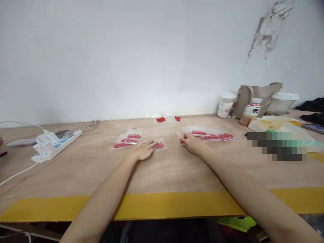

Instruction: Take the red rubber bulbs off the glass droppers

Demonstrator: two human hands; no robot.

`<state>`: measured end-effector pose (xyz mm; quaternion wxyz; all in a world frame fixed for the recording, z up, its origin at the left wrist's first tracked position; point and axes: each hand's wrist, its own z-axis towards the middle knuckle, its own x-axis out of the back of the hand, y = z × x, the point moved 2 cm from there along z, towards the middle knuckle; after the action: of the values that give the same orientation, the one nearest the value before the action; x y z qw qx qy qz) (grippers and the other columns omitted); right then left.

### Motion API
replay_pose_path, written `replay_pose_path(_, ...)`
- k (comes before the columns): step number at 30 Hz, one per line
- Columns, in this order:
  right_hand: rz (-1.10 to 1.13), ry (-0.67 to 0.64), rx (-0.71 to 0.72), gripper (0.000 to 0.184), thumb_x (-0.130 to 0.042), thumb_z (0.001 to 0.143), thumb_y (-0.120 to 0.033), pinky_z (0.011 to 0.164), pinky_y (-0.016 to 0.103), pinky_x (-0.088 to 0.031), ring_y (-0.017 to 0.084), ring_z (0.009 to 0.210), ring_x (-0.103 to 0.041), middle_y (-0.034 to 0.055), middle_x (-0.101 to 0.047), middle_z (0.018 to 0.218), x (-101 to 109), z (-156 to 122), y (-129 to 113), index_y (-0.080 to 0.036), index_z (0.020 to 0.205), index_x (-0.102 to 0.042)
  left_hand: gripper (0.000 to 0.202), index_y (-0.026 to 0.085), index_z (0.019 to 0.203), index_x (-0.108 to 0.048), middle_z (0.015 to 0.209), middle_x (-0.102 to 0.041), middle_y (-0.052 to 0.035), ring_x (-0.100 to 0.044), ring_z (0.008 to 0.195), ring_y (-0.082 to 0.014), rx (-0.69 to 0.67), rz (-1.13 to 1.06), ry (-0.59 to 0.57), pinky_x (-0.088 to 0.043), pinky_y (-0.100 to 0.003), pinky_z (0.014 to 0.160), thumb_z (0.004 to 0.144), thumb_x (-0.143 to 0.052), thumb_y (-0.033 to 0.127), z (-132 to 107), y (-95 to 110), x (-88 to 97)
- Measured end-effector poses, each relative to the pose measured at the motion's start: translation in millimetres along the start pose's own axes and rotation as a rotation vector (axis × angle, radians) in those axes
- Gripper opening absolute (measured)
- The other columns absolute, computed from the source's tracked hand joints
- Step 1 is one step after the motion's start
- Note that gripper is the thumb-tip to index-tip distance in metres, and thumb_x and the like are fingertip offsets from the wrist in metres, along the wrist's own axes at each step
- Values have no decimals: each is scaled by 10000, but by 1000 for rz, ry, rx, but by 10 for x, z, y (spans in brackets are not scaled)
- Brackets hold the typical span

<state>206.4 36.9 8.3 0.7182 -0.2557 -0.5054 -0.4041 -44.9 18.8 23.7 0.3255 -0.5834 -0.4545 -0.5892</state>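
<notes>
My left hand lies low on the table with its fingers stretched out, the fingertips at the left edge of a small clear plastic bag holding red pieces. To its left, several similar bags overlap in a group. My right hand has its fingers bent and closed on the edge of another clear bag, which it partly covers; a bit of red shows at the fingertips. Beside that hand, more bags of red pieces lie in an overlapping row.
Two small heaps of red pieces lie on clear plastic by the wall. A white power strip with chargers and cables sits left. At right stand a lidded cup, a bottle and a bag. Yellow tape lines the table's front edge.
</notes>
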Motion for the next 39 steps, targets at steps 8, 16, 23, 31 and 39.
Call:
replay_pose_path(8,-49,152,-118,557,-510,728,-585,776,365,-296,256,854,-526,121,-570,935,28,-71,9,-177,1107,-540,541,232,1333,-325,1411,-282,-51,-235,1298,-213,-104,34,184,-170,-380,1059,873,-215,495,76,7,-150)
replay_pose_path(16,110,400,-177,244,-461,814,-352,801,345,-254,201,892,-490,69,-570,932,15,-25,-269,-229,948,-623,531,207,1286,-399,1374,-326,-86,-315,1250,-243,-69,-30,388,-262,-363,1029,828,-371,475,137,66,-245)
replay_pose_path(23,135,303,-387,292,-496,781,-394,765,359,-328,235,907,-506,96,-536,1031,-61,-19,-194,-208,985,-591,470,225,1217,-481,1282,-445,-59,-426,1154,-234,-105,-33,363,-311,-361,999,841,-345,472,138,73,-238)
replay_pose_path(31,394,460,-371,263,-494,785,-326,770,307,-413,193,897,-518,108,-496,994,-122,19,-95,-151,967,-567,499,207,1250,-454,1324,-413,-75,-375,1209,-236,-141,-16,323,-282,-373,1019,849,-327,476,145,118,-235)
replay_pose_path(39,294,217,-114,131,-533,749,-263,826,351,-328,200,900,-492,38,-589,827,-33,3,-326,-228,793,-651,529,200,1241,-460,1305,-437,-58,-414,1180,-230,-165,-114,348,-311,-331,1011,802,-412,492,140,195,-234)
